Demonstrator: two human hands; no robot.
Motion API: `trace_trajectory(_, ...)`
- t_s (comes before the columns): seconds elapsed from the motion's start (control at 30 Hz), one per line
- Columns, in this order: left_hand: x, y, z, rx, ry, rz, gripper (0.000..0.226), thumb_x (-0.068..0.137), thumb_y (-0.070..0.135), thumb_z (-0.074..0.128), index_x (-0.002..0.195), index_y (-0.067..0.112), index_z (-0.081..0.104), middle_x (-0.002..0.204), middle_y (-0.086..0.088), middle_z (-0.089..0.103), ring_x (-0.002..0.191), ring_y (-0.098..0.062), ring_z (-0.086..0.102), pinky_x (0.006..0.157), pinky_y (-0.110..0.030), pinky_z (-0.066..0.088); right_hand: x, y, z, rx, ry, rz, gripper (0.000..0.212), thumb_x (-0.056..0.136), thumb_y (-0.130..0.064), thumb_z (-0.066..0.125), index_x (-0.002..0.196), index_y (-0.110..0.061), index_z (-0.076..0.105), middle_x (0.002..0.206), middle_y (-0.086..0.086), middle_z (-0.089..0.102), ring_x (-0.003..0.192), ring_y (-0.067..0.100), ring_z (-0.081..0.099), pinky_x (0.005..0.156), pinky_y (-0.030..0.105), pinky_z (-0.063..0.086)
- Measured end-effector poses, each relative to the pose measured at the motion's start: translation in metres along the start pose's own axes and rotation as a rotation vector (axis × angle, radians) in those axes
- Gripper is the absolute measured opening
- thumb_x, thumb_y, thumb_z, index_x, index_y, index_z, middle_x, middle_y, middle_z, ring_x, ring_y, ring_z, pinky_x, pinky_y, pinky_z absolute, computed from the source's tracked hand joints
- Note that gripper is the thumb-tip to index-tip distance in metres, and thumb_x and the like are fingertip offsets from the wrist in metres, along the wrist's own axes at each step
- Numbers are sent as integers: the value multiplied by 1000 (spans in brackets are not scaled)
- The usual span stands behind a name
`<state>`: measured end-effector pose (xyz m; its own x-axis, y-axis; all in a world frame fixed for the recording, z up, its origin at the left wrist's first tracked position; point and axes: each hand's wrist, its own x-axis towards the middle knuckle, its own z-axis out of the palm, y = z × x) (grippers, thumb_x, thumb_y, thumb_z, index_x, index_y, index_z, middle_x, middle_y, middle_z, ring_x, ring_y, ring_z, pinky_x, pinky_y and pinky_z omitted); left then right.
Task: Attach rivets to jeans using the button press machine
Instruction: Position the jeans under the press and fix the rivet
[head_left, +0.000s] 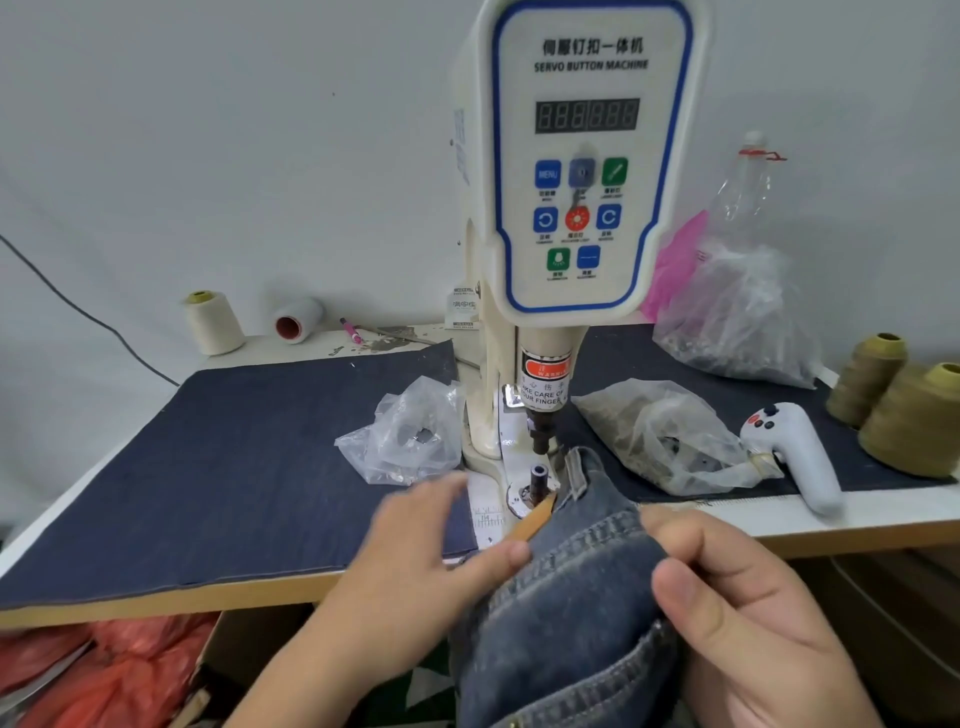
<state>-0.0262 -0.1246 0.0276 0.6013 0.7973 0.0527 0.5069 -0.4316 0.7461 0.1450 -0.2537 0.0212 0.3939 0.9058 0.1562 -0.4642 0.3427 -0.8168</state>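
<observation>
The white servo button machine (587, 171) stands at the table's middle, its black punch (540, 434) above the lower die post (538, 478). Blue jeans (576, 597) hang over the table's front edge, their waistband corner with a belt loop lying just right of the die. My right hand (748, 613) grips the bunched denim from the right, thumb on top. My left hand (441, 551) is blurred at the jeans' left edge, fingers stretched forward, thumb touching the denim. Whether it holds a rivet cannot be told.
A dark denim sheet (234, 452) covers the tabletop. Clear plastic bags of small parts lie left (410, 431) and right (665, 436) of the machine, a bigger bag (737, 317) behind. A white handheld controller (800, 452), olive thread cones (904, 410) and white spools (213, 322) stand around.
</observation>
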Motion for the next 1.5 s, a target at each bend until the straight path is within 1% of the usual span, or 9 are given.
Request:
trace_trajectory(0.1,0,0,15,-474,-479,19,73,78,80,57,135,34,59,140,9,59,132,-10,52,112,-31,39,1,-5,5,-131,-225,-120,43,67,-40,90,67,-7,64,73,9,56,67,20,55,68,24,46)
trace_trajectory(0.23,-11,0,17,-839,-590,64,70,86,43,73,138,2,54,139,-22,57,133,-38,50,115,-50,35,1,-14,-7,-514,-191,-438,28,81,-32,78,69,-14,61,74,4,58,65,24,55,67,22,43)
trace_trajectory(0.37,-14,-6,28,-157,-12,164,49,80,12,53,103,-31,59,88,-44,64,104,-59,59,111,-36,39,0,-10,-16,-879,-39,-626,23,83,-28,76,66,-23,61,72,-7,61,66,14,60,68,17,46)
trace_trajectory(0.5,-37,43,3,201,-16,413,19,79,51,58,98,53,58,90,20,66,88,2,62,80,-13,48,-6,-23,-9,-933,-125,-448,32,79,-52,74,67,-26,60,81,-9,61,74,14,61,72,19,46)
trace_trajectory(0.7,-38,56,-17,344,-16,473,37,70,58,50,102,40,56,91,24,59,73,10,57,59,-13,52,36,-48,13,-743,-374,87,24,100,3,44,84,-14,52,117,7,52,110,7,50,87,23,35)
trace_trajectory(0.83,-35,58,-23,349,53,368,32,59,70,39,85,54,48,90,30,52,73,10,52,59,-11,40,40,-39,15,-840,-702,246,35,87,-7,74,117,-20,63,132,10,62,115,11,56,95,17,44)
trace_trajectory(1.03,-36,56,-30,456,291,288,27,59,39,66,56,32,40,53,17,40,47,-6,43,44,-19,30,35,-23,-16,-936,-424,22,35,62,-36,87,76,-12,66,74,2,54,74,8,51,69,35,41)
trace_trajectory(1.2,-21,52,-25,456,345,249,21,66,12,69,67,26,52,61,10,55,54,-12,50,45,-33,44,20,-30,-18,-520,-651,326,53,78,-11,78,125,-31,66,121,-4,70,118,15,63,95,26,50)
trace_trajectory(1.5,50,13,-5,-69,-279,-39,38,69,-1,67,94,27,70,90,1,76,87,-15,73,85,-40,58,54,-10,-47,-302,-240,393,38,53,-19,78,86,-1,70,80,19,63,69,26,62,61,30,50)
